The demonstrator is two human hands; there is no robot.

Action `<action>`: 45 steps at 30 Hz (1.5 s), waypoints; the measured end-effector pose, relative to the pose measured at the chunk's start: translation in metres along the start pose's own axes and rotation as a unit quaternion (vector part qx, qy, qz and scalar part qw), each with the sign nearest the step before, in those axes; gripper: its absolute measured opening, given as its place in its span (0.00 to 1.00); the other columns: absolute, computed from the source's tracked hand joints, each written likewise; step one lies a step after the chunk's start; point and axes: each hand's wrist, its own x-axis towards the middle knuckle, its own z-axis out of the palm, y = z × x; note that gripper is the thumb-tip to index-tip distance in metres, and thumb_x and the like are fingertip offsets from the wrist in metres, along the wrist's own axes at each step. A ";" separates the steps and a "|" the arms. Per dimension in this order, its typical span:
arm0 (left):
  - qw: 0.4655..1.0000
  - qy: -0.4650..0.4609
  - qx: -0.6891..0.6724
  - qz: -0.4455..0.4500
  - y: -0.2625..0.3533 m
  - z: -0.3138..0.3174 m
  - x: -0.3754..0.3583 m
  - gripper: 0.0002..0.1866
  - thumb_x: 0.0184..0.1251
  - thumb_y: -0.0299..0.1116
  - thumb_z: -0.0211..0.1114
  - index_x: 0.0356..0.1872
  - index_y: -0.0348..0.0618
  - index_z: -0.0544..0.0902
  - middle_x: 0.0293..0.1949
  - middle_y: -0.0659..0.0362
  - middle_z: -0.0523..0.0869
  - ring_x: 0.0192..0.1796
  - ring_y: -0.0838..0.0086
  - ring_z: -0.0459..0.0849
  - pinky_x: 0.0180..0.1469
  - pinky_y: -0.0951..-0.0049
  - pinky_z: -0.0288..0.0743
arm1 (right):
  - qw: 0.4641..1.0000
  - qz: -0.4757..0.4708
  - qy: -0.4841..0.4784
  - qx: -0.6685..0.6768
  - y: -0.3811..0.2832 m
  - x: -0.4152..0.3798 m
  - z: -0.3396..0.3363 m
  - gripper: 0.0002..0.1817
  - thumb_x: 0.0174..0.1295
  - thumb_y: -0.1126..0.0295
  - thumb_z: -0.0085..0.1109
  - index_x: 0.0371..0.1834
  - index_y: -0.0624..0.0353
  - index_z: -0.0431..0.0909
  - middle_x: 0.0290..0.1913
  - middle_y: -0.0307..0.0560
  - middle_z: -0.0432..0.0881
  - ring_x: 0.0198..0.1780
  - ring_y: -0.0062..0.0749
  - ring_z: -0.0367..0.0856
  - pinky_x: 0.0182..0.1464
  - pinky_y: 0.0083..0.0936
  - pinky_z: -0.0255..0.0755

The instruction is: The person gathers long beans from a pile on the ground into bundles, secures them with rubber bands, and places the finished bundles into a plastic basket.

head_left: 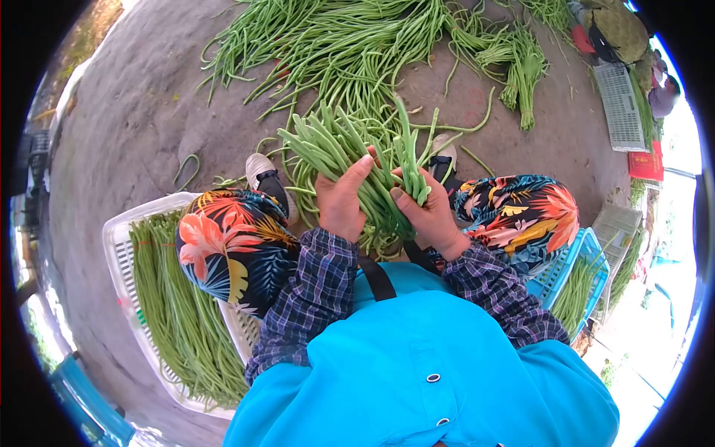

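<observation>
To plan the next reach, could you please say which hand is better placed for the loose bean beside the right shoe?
Probably the right hand: it's nearer the loose bean, while the left hand is farther across. Both hold the bunch, so the left would keep it alone.

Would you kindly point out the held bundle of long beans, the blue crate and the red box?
Bundle of long beans (325,149): head view, the beans' upper lengths.
Blue crate (553,280): head view, its slotted wall.
Red box (645,165): head view, its visible side.

Produce-packing yard: bean heaps (350,45) on bare ground (126,119), crates (114,231).
</observation>
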 end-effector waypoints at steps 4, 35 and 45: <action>0.996 -0.024 0.072 0.039 -0.003 -0.001 0.000 0.11 0.56 0.17 0.62 0.41 0.37 0.80 0.39 0.57 0.84 0.40 0.75 0.83 0.44 0.77 0.78 | 0.997 -0.039 0.057 -0.031 0.005 0.007 0.003 0.19 0.60 0.62 0.60 0.47 0.64 0.72 0.35 0.38 0.77 0.37 0.18 0.72 0.40 0.17 0.68; 0.930 -0.143 0.314 0.129 0.014 0.012 -0.017 0.17 0.54 0.17 0.59 0.47 0.36 0.77 0.42 0.61 0.82 0.42 0.77 0.79 0.44 0.78 0.73 | 0.968 -0.203 0.112 -0.099 -0.045 0.017 0.020 0.12 0.57 0.78 0.57 0.46 0.65 0.73 0.38 0.48 0.78 0.40 0.26 0.75 0.43 0.23 0.70; 0.961 -0.181 0.186 0.097 0.021 0.012 -0.015 0.14 0.57 0.20 0.63 0.47 0.37 0.78 0.43 0.59 0.83 0.43 0.79 0.80 0.46 0.79 0.74 | 0.970 -0.039 0.048 0.236 -0.034 0.019 0.017 0.13 0.64 0.68 0.54 0.48 0.61 0.74 0.48 0.47 0.79 0.49 0.29 0.77 0.54 0.24 0.70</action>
